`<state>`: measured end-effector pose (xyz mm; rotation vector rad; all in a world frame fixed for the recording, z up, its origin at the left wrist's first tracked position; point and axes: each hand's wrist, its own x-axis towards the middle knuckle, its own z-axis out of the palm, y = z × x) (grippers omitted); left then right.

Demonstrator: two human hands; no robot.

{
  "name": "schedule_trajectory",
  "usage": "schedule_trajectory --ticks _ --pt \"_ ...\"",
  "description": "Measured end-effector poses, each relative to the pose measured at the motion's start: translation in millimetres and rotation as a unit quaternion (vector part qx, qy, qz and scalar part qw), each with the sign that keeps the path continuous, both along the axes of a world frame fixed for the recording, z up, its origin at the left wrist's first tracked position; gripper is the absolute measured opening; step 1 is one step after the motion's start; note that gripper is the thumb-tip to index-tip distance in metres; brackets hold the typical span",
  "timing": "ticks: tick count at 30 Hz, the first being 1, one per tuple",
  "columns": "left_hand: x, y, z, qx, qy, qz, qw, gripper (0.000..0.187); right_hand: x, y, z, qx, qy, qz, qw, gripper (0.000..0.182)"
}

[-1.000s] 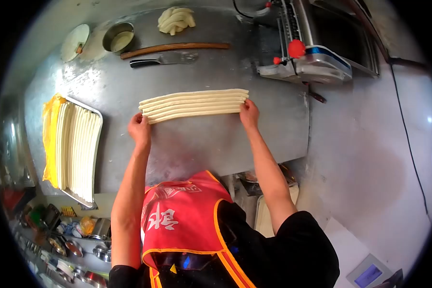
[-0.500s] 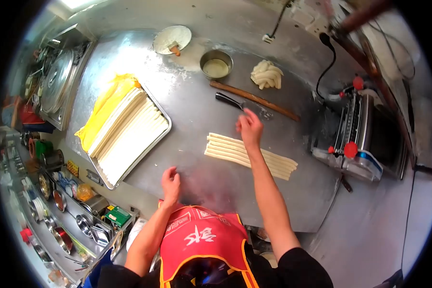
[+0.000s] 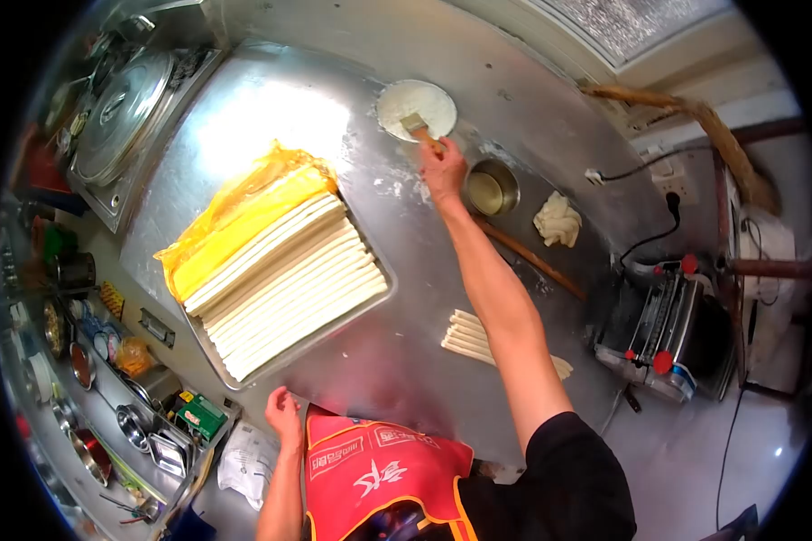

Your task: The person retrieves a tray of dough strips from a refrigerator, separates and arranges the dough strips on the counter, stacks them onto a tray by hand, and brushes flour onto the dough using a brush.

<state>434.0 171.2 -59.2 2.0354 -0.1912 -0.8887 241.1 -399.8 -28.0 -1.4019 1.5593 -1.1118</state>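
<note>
At the back of the steel table, my right hand (image 3: pixel 444 171) is closed on the handle of a flat brush (image 3: pixel 413 123). Its bristles rest over a white plate (image 3: pixel 448 112) dusted with flour. My left hand (image 3: pixel 282 410) hangs at the table's front edge, empty, with fingers loosely apart. Beside it lies a metal tray (image 3: pixel 390 281) filled with long dough strips (image 3: pixel 293 311), partly covered by a yellow plastic sheet (image 3: pixel 235 212). Under my right forearm are several shorter dough strips (image 3: pixel 465 335), partly hidden by the arm.
A round metal pot (image 3: pixel 493 187) stands just right of my right hand. Behind my forearm lie a wooden rolling pin (image 3: pixel 541 261) and a dough lump (image 3: pixel 558 220). A rolling machine (image 3: pixel 668 320) is at the right, shelves with bowls (image 3: pixel 131 424) at the left.
My right hand has moved from above the short dough strips to the back plate and taken hold of the brush. The view has turned left; my left hand stays low.
</note>
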Motion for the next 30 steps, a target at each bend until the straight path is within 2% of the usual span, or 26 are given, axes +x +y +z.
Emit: schedule_trajectory --ticks 1,2,5,7,9,10,11,13,15,18,19,21,23,25,26,27,28,29,30 --pt "10.6 5.4 1.8 -0.001 0.002 0.002 1.000 0.021 7.9 -12.5 -14.4 -0.084 0.064 -0.052 0.993 0.031" --pt "19.7 13.8 2.7 0.003 -0.003 0.023 1.000 0.021 19.2 -9.2 12.9 -0.131 0.094 -0.086 0.983 0.026" --pt "46.4 42.1 4.1 0.030 -0.002 0.059 0.998 0.021 24.5 -27.8 9.0 -0.132 0.062 -0.124 0.982 0.026" --pt "61.4 57.6 3.5 0.055 0.001 0.078 0.995 0.021 21.2 -25.4 22.7 -0.135 0.088 -0.117 0.980 0.023" --pt "71.6 73.5 5.6 0.062 0.017 0.070 0.995 0.020 24.0 -5.9 65.6 -0.056 -0.094 -0.093 0.990 0.022" --pt "77.0 79.2 4.8 0.060 0.021 0.070 0.996 0.020 23.0 -4.8 73.0 -0.060 -0.177 -0.093 0.978 0.019" --pt "81.3 83.5 2.9 0.079 0.014 0.066 0.995 0.019 17.8 -4.9 76.3 -0.064 -0.172 -0.092 0.979 0.019" --pt "85.9 87.4 -2.4 0.094 0.015 0.064 0.993 0.018 3.5 -6.5 82.4 0.044 -0.326 -0.182 0.927 0.018" --pt "94.0 88.6 -7.0 0.105 -0.010 0.043 0.994 0.018 -13.2 -7.0 82.2 0.070 -0.345 -0.194 0.916 0.016" --pt "106.6 106.0 -25.0 0.101 0.003 0.044 0.994 0.020 -44.3 -13.8 70.9 0.208 -0.508 -0.156 0.821 0.014" --pt "108.6 108.5 -32.6 0.097 0.010 0.048 0.994 0.021 -50.3 -13.6 76.7 0.202 -0.506 -0.153 0.824 0.014" --pt "111.6 115.5 -40.3 0.111 -0.006 0.042 0.993 0.022 -55.8 -6.9 96.4 0.305 -0.626 -0.084 0.713 0.012" --pt "117.9 125.4 -46.0 0.157 -0.007 0.059 0.986 0.022 -51.4 -3.8 110.6 0.298 -0.646 -0.066 0.699 0.013" --pt "123.3 132.2 -49.6 0.151 0.000 0.087 0.985 0.022 -44.9 -0.2 117.2 0.247 -0.705 -0.026 0.665 0.016" --pt "128.1 137.1 -56.5 0.160 0.018 0.113 0.981 0.022 -34.4 -2.3 114.1 0.204 -0.645 -0.028 0.736 0.017" --pt "130.4 143.8 -61.9 0.170 0.037 0.137 0.975 0.022 -21.1 -7.4 99.9 0.207 -0.645 -0.028 0.736 0.017" --pt "133.0 150.6 -62.5 0.176 0.038 0.135 0.974 0.022 -9.5 -9.0 77.1 0.206 -0.521 -0.114 0.820 0.014" --pt "137.0 152.5 -65.4 0.178 0.022 0.128 0.975 0.022 -5.5 -5.2 62.2 0.199 -0.383 -0.195 0.881 0.011" --pt "141.6 144.5 -69.7 0.175 0.005 0.125 0.977 0.021 -3.9 1.6 63.5 0.189 -0.417 -0.176 0.872 0.009"
